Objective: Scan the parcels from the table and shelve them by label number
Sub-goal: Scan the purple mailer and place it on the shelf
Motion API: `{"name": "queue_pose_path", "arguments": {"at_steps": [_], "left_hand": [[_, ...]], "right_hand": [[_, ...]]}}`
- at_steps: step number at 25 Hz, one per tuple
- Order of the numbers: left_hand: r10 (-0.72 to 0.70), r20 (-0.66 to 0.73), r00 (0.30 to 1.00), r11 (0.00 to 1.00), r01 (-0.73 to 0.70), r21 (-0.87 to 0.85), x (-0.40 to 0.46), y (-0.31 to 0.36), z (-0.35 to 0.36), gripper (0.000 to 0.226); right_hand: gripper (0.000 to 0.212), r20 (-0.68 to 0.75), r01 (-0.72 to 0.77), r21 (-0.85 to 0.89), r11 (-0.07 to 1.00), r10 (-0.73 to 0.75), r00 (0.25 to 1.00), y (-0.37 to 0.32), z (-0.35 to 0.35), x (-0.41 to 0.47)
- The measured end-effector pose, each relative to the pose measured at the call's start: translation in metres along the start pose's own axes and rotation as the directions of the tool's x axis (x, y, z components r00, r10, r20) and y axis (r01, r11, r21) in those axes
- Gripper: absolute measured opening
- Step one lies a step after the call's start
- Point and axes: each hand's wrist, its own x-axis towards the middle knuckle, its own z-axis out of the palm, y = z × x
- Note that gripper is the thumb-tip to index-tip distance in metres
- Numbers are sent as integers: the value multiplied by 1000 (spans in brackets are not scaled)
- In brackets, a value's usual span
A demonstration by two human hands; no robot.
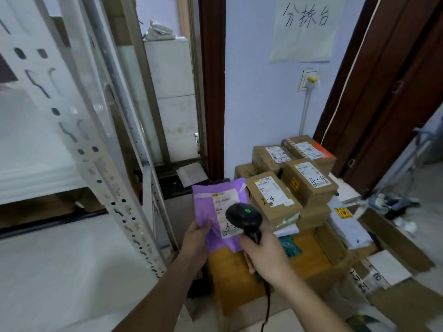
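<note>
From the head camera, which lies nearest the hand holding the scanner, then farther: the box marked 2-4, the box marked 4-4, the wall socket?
1. Box marked 2-4, just beyond the right hand.
2. Box marked 4-4, behind it, to the right.
3. Wall socket, high on the wall.

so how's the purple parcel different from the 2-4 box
The purple parcel is a flat, soft plastic mailer; the 2-4 box is rigid brown cardboard. The parcel is held up in the left hand with the scanner in front of it; the box rests on the pile. Both carry a white shipping label with a handwritten number.
</note>
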Motion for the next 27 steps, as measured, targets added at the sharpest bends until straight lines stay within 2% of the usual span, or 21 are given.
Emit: {"name": "queue_pose_path", "arguments": {"at_steps": [2,6,14,16,20,24,27], "left_hand": [[-13,44,999,999,15,-30,-15,-4,-7,35],[-59,88,994,996,65,-67,-51,-14,-14,33],[-34,50,998,998,37,-60,-91,-18,1,31],[-14,48,999,999,16,-47,-99,-19,1,31],[41,-37,998,998,-43,-51,-129,-14,-18,35],[159,-148,976,982,-172,-80,-177,13,-65,34],[293,-221,930,941,-322,-107,-217,43,-116,36]], "right_hand": [[11,-44,-7,-3,1000,7,999,-2,4,-24],[8,-64,-26,-14,1000,25,998,-6,8,-59],[7,4,33,-56,998,-32,999,-4,-11,-81],[6,71,71,-83,994,-66,995,-2,-20,-85],[7,295,166,-123,978,-123,947,0,-25,-93],[8,513,179,-80,981,-114,851,-13,13,-100],[10,648,270,-50,962,-174,741,-33,66,-108]]}}
